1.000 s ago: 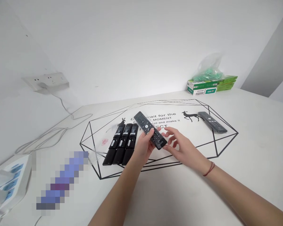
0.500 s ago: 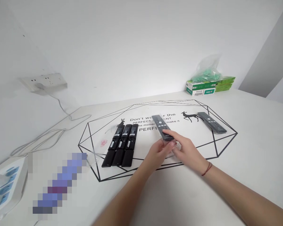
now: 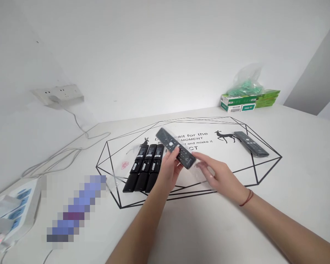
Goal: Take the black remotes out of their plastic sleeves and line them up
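My left hand (image 3: pixel 169 168) is closed around a dark remote control (image 3: pixel 169 142) and holds it up over the table mat, slanting, button side showing. Clear plastic film covers the remote. At the remote's lower end, my right hand (image 3: pixel 220 176) pinches the loose end of its clear plastic sleeve (image 3: pixel 198 170). To the left of my left hand, three black remote controls (image 3: pixel 145 165) lie face down side by side, their battery compartments uncovered. Another remote control (image 3: pixel 251 143), wrapped in clear plastic, rests button side up at the right of the mat.
Green-and-white boxes (image 3: pixel 238 102) stand by the wall, with a clear bag (image 3: pixel 247 82) of green items on top. On the left are a wall socket (image 3: pixel 59 95), cables (image 3: pixel 74 152), a power strip (image 3: pixel 23 209) and a blurred-out bluish object (image 3: pixel 82 205).
The held remote has swung leftward and now tilts more. My left hand has shifted onto its side, while my right hand has moved off the buttons to the plastic at its lower end.
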Demonstrator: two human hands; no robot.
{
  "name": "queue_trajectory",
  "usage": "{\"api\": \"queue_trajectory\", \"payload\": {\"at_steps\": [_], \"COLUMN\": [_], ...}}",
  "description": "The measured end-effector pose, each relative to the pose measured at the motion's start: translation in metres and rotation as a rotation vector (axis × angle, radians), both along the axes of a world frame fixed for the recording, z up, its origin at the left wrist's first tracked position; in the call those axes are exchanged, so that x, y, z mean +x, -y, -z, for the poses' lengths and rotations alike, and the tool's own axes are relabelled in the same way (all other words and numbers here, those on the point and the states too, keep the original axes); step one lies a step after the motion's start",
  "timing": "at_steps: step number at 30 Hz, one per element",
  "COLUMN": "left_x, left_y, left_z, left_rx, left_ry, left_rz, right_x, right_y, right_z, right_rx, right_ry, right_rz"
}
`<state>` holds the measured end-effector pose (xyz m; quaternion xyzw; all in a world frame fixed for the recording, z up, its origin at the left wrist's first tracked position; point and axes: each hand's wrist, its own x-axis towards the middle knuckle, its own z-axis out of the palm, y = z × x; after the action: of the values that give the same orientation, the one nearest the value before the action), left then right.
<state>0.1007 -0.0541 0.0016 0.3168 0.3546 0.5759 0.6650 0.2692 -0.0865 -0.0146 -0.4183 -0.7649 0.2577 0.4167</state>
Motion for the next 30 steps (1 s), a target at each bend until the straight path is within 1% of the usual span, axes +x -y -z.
{"api": "queue_trajectory", "payload": {"at_steps": [2,3,5,6,7,8,10,11,13,15,18,26,30], "left_x": [-0.005,-0.007,-0.009,-0.008,-0.007,-0.005,0.002,0.006,0.014,0.019,0.021,0.010,0.007], "left_y": [-0.004,-0.005,-0.008,-0.009,-0.009,-0.008,-0.004,-0.002,0.004,0.008,0.011,0.008,0.008], "left_z": [-0.004,-0.004,-0.004,-0.003,-0.002,0.000,0.005,0.008,0.012,0.016,0.019,0.019,0.019], "left_rx": [-0.009,-0.013,-0.011,0.003,0.023,0.043,0.078,0.093,0.131,0.168,0.190,0.267,0.267], "left_ry": [0.084,0.118,0.159,0.167,0.167,0.159,0.128,0.109,0.073,0.038,-0.007,-0.021,-0.014], "left_rz": [-0.122,-0.176,-0.253,-0.274,-0.282,-0.285,-0.254,-0.216,-0.127,-0.060,-0.022,0.147,0.224], "right_x": [0.003,0.003,0.002,0.001,-0.002,-0.005,-0.012,-0.015,-0.017,-0.017,-0.013,-0.007,-0.003], "right_y": [-0.003,-0.005,-0.006,-0.005,-0.004,-0.002,0.001,0.002,0.001,-0.002,-0.008,-0.011,-0.013], "right_z": [0.000,0.000,0.001,0.002,0.003,0.004,0.008,0.010,0.014,0.017,0.019,0.006,0.001], "right_rx": [-0.094,-0.108,-0.054,-0.007,0.034,0.059,0.052,0.029,-0.017,-0.042,-0.049,-0.100,-0.128], "right_ry": [-0.115,-0.177,-0.267,-0.284,-0.286,-0.280,-0.279,-0.291,-0.335,-0.397,-0.489,-0.601,-0.650], "right_rz": [0.096,0.164,0.324,0.385,0.415,0.404,0.305,0.255,0.210,0.220,0.251,0.209,0.167]}}
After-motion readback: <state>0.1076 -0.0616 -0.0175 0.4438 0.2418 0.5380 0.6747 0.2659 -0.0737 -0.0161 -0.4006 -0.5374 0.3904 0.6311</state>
